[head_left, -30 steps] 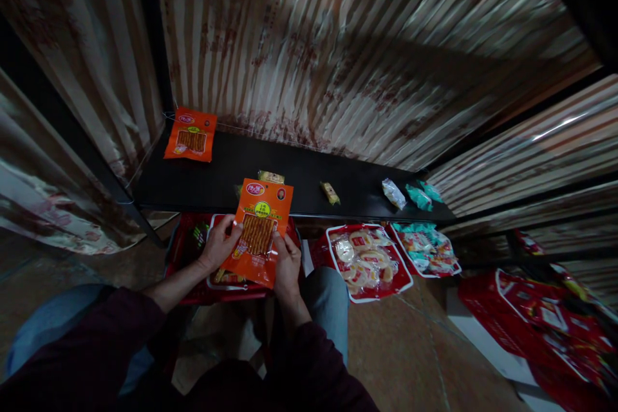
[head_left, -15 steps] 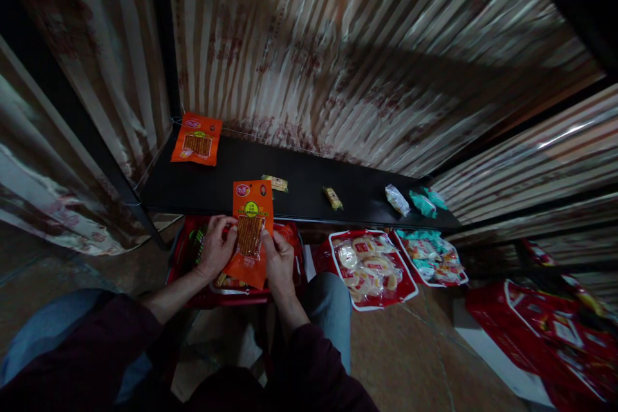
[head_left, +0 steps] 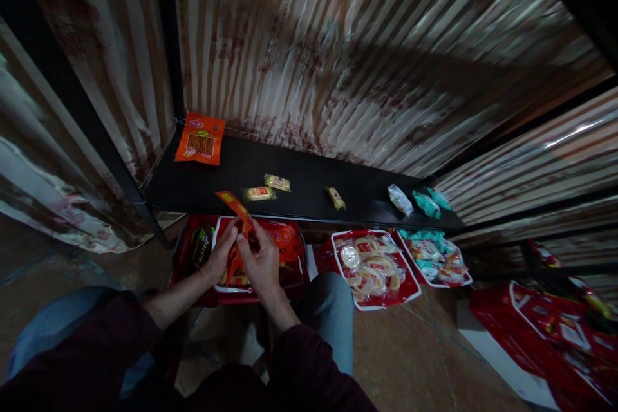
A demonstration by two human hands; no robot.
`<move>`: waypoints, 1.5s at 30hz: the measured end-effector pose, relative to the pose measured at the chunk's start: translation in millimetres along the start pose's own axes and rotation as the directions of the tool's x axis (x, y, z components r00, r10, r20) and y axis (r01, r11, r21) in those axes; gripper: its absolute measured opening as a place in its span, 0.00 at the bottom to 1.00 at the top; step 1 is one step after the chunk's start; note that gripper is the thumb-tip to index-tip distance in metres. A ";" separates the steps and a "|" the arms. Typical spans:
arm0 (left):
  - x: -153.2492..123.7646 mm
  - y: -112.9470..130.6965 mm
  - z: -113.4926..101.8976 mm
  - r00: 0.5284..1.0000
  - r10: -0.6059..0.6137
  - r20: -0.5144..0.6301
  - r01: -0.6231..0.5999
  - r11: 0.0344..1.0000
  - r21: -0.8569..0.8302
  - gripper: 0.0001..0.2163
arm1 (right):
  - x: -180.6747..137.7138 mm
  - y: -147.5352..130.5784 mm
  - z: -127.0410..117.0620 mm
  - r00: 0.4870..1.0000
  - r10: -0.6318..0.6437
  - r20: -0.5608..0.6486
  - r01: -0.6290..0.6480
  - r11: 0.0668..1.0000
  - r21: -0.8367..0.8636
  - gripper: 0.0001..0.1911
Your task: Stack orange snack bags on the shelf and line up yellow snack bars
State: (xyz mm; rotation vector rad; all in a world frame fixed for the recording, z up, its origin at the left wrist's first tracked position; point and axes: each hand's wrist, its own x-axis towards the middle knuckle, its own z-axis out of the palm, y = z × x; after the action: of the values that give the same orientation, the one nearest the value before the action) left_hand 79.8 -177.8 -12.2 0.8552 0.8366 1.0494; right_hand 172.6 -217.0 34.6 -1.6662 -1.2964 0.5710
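Observation:
Both my hands grip one orange snack packet, turned nearly edge-on between them. My left hand pinches its left side and my right hand closes on its right side. They hover over a red basket that holds more orange packets. A second orange packet lies at the far left end of the black shelf. Two small yellow-wrapped snacks lie on the shelf just beyond my hands.
Further right on the shelf lie a small yellow snack, a white one and teal ones. On the floor sit a red bag of rice crackers, a bag of teal sweets and a large red bag. Striped curtains hang behind.
The packet, facing me flat a second ago, has been turned edge-on. My hands have drawn closer together. The yellow snacks that it hid now show.

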 end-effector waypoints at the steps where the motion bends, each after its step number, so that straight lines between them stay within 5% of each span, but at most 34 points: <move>1: -0.4 -1.1 -0.3 0.999 -0.032 -0.005 0.032 0.998 -0.046 0.22 | -0.6 0.5 0.9 1.000 -0.014 0.001 0.014 0.999 -0.050 0.24; 8: -0.1 2.1 -1.1 0.974 -0.214 0.070 0.225 0.930 -0.290 0.28 | -6.8 2.9 7.5 0.997 -0.040 0.062 0.056 0.957 -0.284 0.30; 16: 4.1 11.3 -2.2 0.922 -0.365 0.126 0.386 0.853 -0.352 0.17 | -10.2 4.7 9.7 0.990 -0.028 0.139 0.076 0.931 -0.356 0.35; 23: 14.3 19.9 -8.2 0.917 -0.400 -0.012 0.356 0.829 -0.432 0.12 | -10.2 14.7 7.7 0.979 -0.127 0.161 0.144 0.985 -0.097 0.23; 31: 27.9 28.6 -20.2 0.901 -0.435 0.003 0.372 0.766 -0.524 0.10 | 0.0 42.4 0.5 0.983 0.089 -0.158 -0.086 0.996 0.028 0.18; 35: 30.9 29.5 -22.1 0.894 -0.448 0.007 0.382 0.756 -0.532 0.10 | 3.2 52.1 2.7 0.944 0.326 -0.045 -0.292 0.892 0.345 0.21; 38: 32.4 29.8 -23.7 0.898 -0.438 0.045 0.400 0.768 -0.501 0.11 | 3.5 51.3 7.1 0.929 0.365 0.058 -0.340 0.782 0.523 0.20; 45: 34.4 30.9 -27.7 0.881 -0.453 0.136 0.465 0.779 -0.421 0.16 | 3.8 43.2 10.6 0.919 0.382 0.101 -0.363 0.717 0.595 0.18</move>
State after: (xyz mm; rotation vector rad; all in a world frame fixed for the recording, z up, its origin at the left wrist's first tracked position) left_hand 53.1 -132.0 -2.0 0.2480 0.6932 0.7409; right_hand 187.0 -210.4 -7.2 -1.3673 -0.6283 1.0765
